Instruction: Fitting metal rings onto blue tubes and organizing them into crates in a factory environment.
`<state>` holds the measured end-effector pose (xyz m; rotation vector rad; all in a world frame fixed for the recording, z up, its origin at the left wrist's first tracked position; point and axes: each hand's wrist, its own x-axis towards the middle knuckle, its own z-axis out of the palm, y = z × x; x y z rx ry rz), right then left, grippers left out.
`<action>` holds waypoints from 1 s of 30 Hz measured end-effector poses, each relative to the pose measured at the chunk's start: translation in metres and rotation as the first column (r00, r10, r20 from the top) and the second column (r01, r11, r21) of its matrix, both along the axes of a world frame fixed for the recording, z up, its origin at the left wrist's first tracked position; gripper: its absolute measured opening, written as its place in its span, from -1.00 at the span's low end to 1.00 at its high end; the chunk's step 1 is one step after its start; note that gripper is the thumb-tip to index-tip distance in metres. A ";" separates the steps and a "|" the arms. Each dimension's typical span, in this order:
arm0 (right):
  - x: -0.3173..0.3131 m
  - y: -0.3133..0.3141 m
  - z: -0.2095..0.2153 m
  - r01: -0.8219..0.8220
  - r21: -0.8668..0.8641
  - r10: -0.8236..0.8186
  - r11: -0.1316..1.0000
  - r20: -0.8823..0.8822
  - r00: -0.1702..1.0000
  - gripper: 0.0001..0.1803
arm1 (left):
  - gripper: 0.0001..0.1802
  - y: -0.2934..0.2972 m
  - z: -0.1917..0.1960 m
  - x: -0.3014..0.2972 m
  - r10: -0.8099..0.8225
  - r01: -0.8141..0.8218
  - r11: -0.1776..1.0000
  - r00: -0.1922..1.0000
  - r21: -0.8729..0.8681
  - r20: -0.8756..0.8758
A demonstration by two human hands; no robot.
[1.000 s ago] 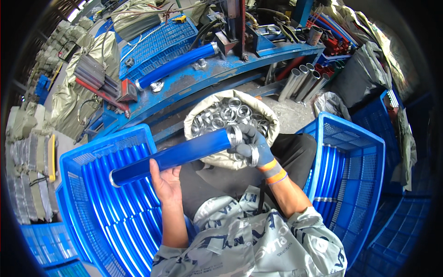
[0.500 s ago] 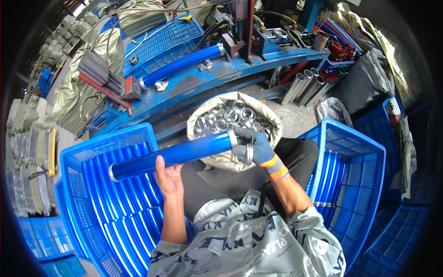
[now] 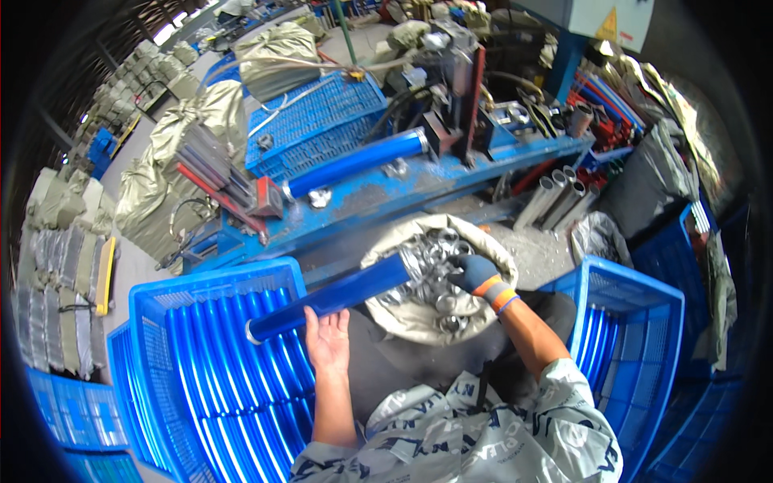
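Observation:
My left hand (image 3: 328,342) is bare and holds a blue tube (image 3: 330,297) from below, near its left end, level above my lap. My right hand (image 3: 473,274), in a dark glove with an orange cuff, reaches into a pale sack (image 3: 386,318) full of silver metal rings (image 3: 431,266). It rests among the rings at the tube's right end; whether it grips a ring is hidden. The tube's left end hangs over a blue plastic crate (image 3: 201,362) that holds several more blue tubes.
A second blue crate (image 3: 636,338) with blue tubes stands at my right. Ahead is a blue metal press bench (image 3: 403,193) with another blue tube (image 3: 354,163) lying on it. Grey metal pipes (image 3: 555,197) lean beside it. Stuffed grey sacks (image 3: 169,153) pile up at the left.
My right hand left the tube's right end and moved up into the sack of rings. The tube stayed in my left hand and tilted slightly.

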<state>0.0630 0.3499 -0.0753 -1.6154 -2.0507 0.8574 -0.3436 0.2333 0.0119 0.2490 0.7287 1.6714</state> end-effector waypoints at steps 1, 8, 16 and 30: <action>-0.010 0.028 0.020 -0.027 0.122 0.043 0.992 -0.129 0.991 -0.41 | -0.36 -0.001 -0.003 -0.003 0.009 -0.009 1.000 1.000 -0.005 -0.014; -0.119 0.251 0.111 -0.105 0.683 -0.075 0.723 0.228 0.971 -0.27 | -0.40 -0.026 -0.030 -0.020 0.111 -0.110 0.994 0.991 0.008 -0.079; -0.151 0.307 0.142 -0.102 0.524 -0.140 0.845 0.403 0.905 -0.46 | -0.34 -0.037 -0.038 -0.019 0.150 -0.164 0.982 0.979 -0.095 -0.137; 0.040 -0.047 0.292 0.524 0.224 -0.028 0.822 -0.903 0.429 -0.10 | -0.25 0.340 0.001 0.085 0.082 -0.088 0.996 0.974 -0.020 -0.210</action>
